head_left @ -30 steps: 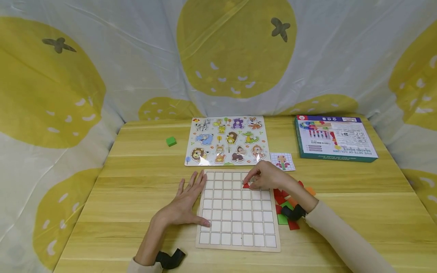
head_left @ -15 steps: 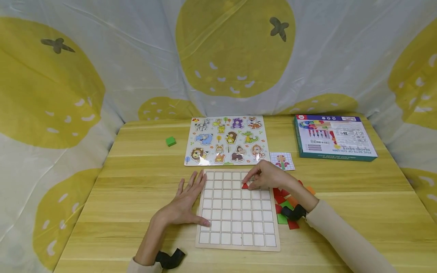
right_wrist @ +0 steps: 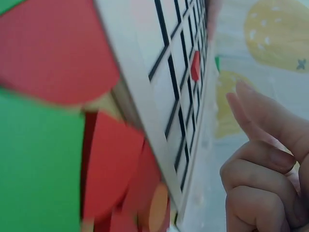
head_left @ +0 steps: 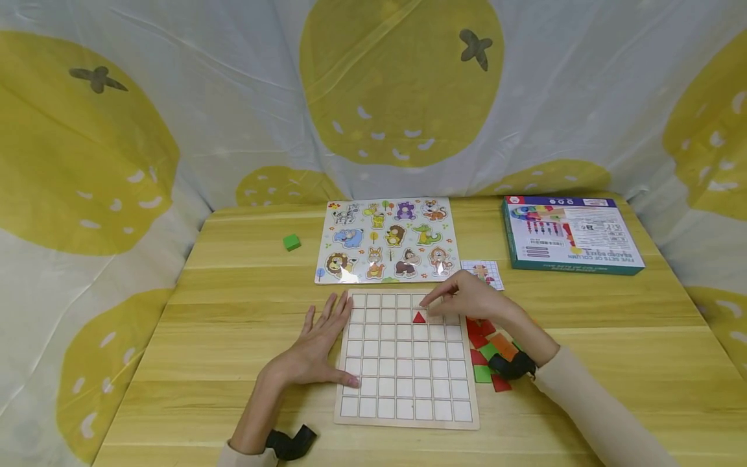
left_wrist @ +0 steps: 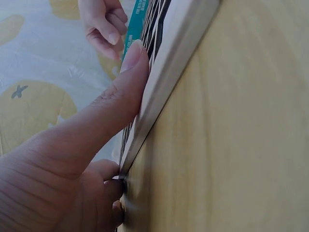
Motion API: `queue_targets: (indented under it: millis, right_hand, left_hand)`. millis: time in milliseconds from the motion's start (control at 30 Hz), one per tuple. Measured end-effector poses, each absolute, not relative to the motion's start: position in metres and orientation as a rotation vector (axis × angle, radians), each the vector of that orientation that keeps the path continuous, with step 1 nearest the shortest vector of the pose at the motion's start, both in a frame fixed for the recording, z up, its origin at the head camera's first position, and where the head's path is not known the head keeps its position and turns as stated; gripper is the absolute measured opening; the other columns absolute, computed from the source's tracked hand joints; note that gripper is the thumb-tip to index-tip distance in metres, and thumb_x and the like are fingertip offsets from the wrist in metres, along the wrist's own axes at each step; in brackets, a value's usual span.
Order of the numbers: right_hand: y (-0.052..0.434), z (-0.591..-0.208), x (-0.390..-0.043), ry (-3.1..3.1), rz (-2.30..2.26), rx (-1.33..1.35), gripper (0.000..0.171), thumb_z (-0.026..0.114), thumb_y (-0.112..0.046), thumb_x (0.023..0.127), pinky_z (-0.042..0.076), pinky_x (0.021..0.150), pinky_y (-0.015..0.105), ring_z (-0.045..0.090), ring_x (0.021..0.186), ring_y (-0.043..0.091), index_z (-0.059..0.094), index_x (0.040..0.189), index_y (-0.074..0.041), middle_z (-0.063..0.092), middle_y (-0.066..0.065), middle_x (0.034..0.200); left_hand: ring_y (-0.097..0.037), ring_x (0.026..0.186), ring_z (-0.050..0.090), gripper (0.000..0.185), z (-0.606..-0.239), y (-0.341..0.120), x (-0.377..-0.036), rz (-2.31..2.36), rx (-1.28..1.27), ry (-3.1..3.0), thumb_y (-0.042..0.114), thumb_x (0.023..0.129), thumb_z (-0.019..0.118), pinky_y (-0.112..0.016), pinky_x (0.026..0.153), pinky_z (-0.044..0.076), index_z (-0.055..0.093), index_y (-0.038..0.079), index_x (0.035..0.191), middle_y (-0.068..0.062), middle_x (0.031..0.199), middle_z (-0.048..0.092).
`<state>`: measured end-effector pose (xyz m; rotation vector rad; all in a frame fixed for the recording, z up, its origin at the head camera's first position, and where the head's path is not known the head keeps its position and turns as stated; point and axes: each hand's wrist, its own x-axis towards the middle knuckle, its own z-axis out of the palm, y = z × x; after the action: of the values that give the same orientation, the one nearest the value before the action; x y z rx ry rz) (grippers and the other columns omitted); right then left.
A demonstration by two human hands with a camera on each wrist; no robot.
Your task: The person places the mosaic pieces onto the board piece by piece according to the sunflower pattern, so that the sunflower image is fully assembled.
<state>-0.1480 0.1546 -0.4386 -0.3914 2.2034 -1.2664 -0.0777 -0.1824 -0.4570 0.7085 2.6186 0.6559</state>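
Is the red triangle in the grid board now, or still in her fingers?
In. The red triangle lies flat in a second-row cell of the grid board; the right hand is beside it, holding nothing.

Triangle [head_left: 419,317] on grid board [head_left: 406,405]

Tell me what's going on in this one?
A person works a grid board on a wooden table. One red triangle lies in a cell near the far edge. The right hand hovers just beside it, holding nothing. The left hand rests flat against the board's left edge. Loose tiles lie to the right.
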Motion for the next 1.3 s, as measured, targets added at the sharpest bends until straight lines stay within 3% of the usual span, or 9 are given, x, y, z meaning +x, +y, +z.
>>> queue_targets:
  millis: [333,567,933,1300]
  right_hand:
    - [0.215,-0.437,-0.132,2.385,-1.207,-0.255,0.024,0.077,-0.032,0.081,0.028,0.047,0.022,0.035,0.055,0.009,0.078,0.102,-0.021,0.050,-0.002,0.063]
    - [0.242,-0.443,-0.125,2.410,-1.197,-0.163,0.032,0.078,-0.025,0.080,0.023,0.046,0.024,0.031,0.052,0.009,0.075,0.109,-0.012,0.032,-0.004,0.057]
    - [0.251,-0.445,-0.124,2.424,-1.196,-0.052,0.035,0.080,-0.019,0.077,0.027,0.049,0.026,0.032,0.054,0.011,0.073,0.110,-0.009,0.030,-0.002,0.058]
    - [0.253,-0.444,-0.127,2.376,-1.217,-0.114,0.034,0.079,-0.013,0.078,0.025,0.047,0.025,0.031,0.052,0.010,0.073,0.111,-0.005,0.030,-0.004,0.057]
  left_hand:
    - [-0.032,0.151,-0.012,0.135,-0.457,-0.182,-0.078,0.607,0.731,2.618,0.067,0.061,0.078,-0.063,0.117,-0.009,-0.003,0.015,0.156,-0.007,0.163,-0.013]
    - [-0.031,0.152,-0.011,0.133,-0.455,-0.183,-0.077,0.630,0.715,2.620,0.066,0.061,0.079,-0.062,0.117,-0.008,0.000,0.017,0.157,-0.005,0.164,-0.012]
    - [-0.033,0.152,-0.008,0.131,-0.456,-0.182,-0.076,0.710,0.724,2.629,0.062,0.061,0.082,-0.064,0.116,-0.008,0.005,0.017,0.157,-0.006,0.164,-0.007]
    - [-0.033,0.152,-0.007,0.130,-0.458,-0.181,-0.074,0.728,0.701,2.647,0.063,0.060,0.082,-0.064,0.116,-0.007,0.008,0.017,0.157,-0.006,0.165,-0.005]
